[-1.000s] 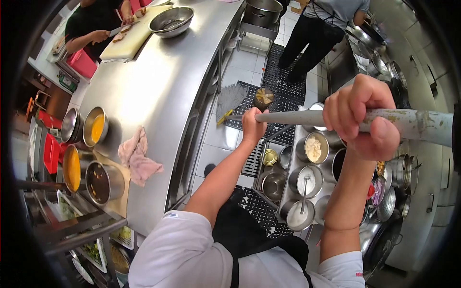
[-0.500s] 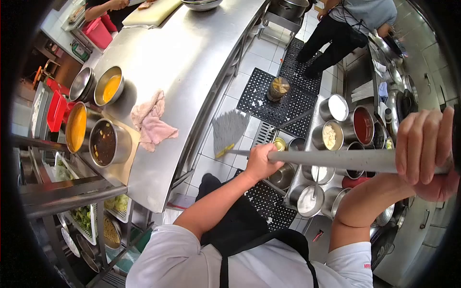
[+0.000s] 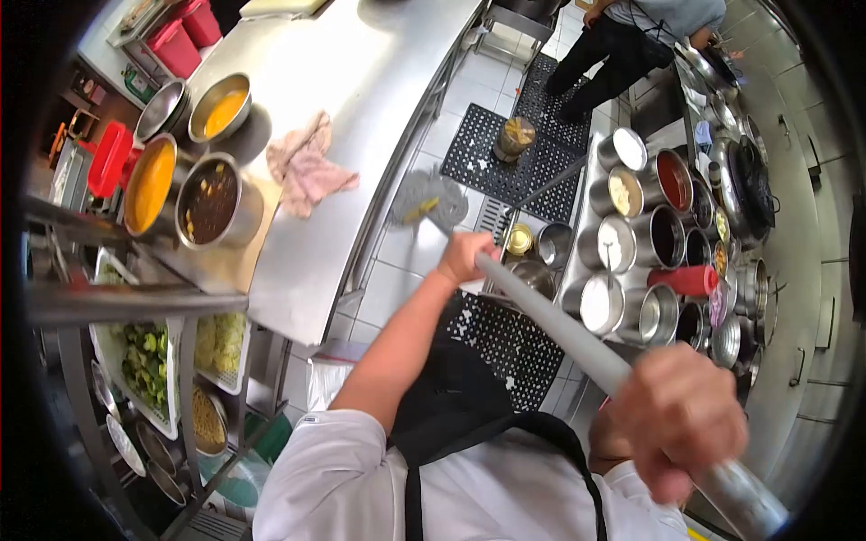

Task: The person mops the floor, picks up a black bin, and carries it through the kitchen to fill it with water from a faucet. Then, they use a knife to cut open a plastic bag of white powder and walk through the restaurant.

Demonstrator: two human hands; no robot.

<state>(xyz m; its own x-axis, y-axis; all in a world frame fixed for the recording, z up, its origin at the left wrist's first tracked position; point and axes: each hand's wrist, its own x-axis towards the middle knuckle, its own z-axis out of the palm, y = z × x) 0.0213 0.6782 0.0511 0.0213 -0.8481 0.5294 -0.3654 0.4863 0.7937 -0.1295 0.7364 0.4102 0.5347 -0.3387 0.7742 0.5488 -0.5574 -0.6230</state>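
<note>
My left hand (image 3: 469, 256) is wrapped round the grey handle (image 3: 557, 326) of a mop at its middle. My right hand (image 3: 686, 417), smeared by motion, grips the same handle near its upper end, close to the camera. The handle slants down and away to the left. At its far end the mop head (image 3: 446, 209), grey strands with a yellow piece in the middle, is blurred over the white floor tiles, beside the steel table. Black perforated mats (image 3: 469, 158) border that patch of floor.
A steel table (image 3: 379, 90) at left bears a pink cloth (image 3: 311, 171) and pots of orange (image 3: 152, 187) and dark liquid (image 3: 211, 203). At right, several steel containers (image 3: 603, 302) line a counter. A jar-like container (image 3: 514, 140) stands on the mat, near a person (image 3: 622, 54).
My right hand has swung down and toward me, so the handle slants more steeply. The mop strands, fanned out before, now bunch on both sides of the yellow piece. The view has shifted.
</note>
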